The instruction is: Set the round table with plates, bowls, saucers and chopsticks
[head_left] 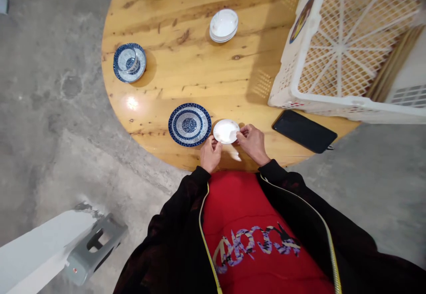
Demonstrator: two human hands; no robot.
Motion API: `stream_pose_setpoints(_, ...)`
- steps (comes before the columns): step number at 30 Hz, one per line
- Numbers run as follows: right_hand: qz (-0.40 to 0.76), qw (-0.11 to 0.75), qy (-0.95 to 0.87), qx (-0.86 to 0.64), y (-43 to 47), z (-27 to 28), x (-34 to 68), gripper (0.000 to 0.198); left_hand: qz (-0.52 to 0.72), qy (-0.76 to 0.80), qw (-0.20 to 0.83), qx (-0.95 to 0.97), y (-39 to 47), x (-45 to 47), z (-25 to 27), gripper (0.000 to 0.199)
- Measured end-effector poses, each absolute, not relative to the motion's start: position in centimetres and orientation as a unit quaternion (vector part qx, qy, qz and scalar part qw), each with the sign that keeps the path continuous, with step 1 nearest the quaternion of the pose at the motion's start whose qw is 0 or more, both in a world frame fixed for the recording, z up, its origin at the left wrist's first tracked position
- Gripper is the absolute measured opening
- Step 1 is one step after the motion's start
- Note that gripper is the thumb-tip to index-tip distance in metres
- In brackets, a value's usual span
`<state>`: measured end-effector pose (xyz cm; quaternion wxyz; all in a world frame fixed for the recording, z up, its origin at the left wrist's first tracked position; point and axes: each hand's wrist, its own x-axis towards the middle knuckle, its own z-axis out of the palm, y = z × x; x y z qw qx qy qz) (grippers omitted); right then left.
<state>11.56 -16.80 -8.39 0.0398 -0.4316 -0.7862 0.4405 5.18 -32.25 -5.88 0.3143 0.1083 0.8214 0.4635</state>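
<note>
We judge the step in hand to be the handling of a small white dish [226, 130] at the near edge of the wooden worktop [173, 76], with both hands at its rim. The dish sits just to the right of a blue-patterned plate [189, 125], almost beside its rim, and in front of our body; whether it rests on the wood or is slightly raised we cannot tell. Our left hand [211, 152] is nearly closed, its thumb and fingertips drawn together on the dish's lower left edge, close to the patterned plate. Our right hand [252, 143] is likewise mostly closed, pinching the right edge between thumb and forefinger, with the other fingers curled. As we read it, the next move calls for a light, even hold from both sides so the dish stays level, and for care that our left fingers do not knock the plate beside them. Farther off on the worktop stand some stacked white bowls [223, 25] and, toward the left edge, a patterned bowl on a saucer [129, 62]; a dark phone [304, 131] lies to our right, near the white crate [282, 85].
</note>
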Motion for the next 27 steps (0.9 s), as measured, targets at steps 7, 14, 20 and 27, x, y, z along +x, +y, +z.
stream_pose_setpoints(7, 0.450, 0.033, -0.780, -0.433, -17.5, -8.4, 12.3, 0.010, 0.483, 0.797, 0.344, 0.112, -33.6, 5.5, -6.9, 0.023)
stream_pose_setpoints(14, 0.450, 0.043, -0.779, -0.434, -17.5, -8.3, 12.3, 0.011, 0.517, 0.767, 0.371, 0.084, -34.9, 4.9, -7.3, 0.022)
stream_pose_setpoints(20, 0.495, 0.079, -0.729, -0.466, -16.2, -7.1, 13.9, 0.025, 0.545, 0.741, 0.392, -0.025, -39.0, 4.7, -6.9, 0.018)
stream_pose_setpoints(27, 0.545, 0.130, -0.661, -0.499, -15.9, -5.2, 16.8, 0.011, 0.545, 0.774, 0.292, -0.136, -44.5, 5.6, -5.5, 0.025)
